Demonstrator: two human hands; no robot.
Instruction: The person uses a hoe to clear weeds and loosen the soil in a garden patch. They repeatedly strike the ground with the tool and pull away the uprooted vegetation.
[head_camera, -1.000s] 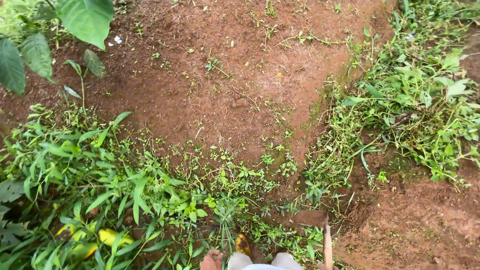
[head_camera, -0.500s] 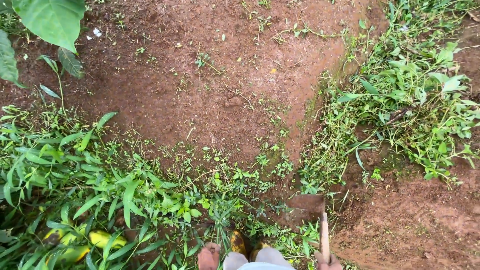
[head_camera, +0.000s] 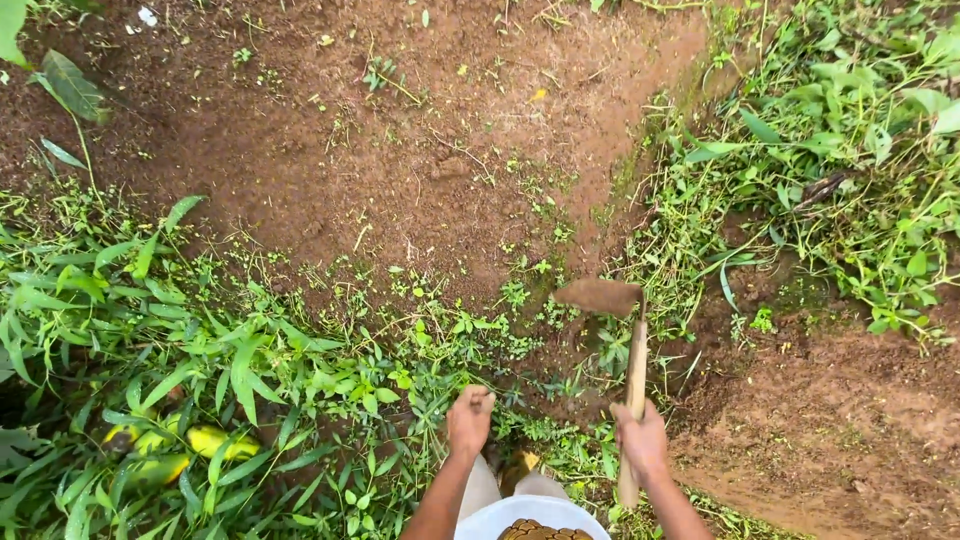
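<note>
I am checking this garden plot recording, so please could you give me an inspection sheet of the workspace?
Surface: bare reddish-brown soil, uneven, with small weeds.
Job's things: hoe, wooden handle, soil-coloured blade raised over the weeds.
Clutter: yellow fallen leaves in the grass at lower left.
Hands: right hand grips the hoe handle; left hand is a closed fist, holding nothing that I can see.
Cables: nothing seen.
Surroundings: dense green weeds at right and lower left; a broad-leaved plant at upper left.
</note>
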